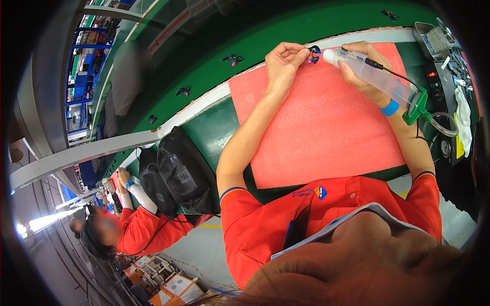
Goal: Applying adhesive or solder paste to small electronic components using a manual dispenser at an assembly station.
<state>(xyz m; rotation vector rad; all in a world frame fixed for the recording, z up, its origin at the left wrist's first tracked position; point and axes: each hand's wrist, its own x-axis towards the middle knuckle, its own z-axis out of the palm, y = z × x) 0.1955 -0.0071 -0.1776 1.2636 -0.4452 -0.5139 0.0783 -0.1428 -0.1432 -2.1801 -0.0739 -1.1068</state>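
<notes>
My left hand [285,62] pinches a small black part [315,50] with purple and blue bits between thumb and fingertips, just over the far edge of a pink foam mat [321,127]. A translucent dispensing syringe [390,84] lies in my right hand [368,91], the fingers wrapped round its barrel. Its blue tip points left and meets or nearly meets the black part; whether they touch I cannot tell. On the syringe's rear end sits a green cap [419,106] with a clear hose, and a thin black cable runs along the barrel.
Beyond the mat, a green conveyor belt [204,66] carries several similar small parts [232,58]. A black mesh bag [181,166] stands to the left. At right are a control box [443,81] with a red light and a metal tray [431,41]. Another person [148,229] works at far left.
</notes>
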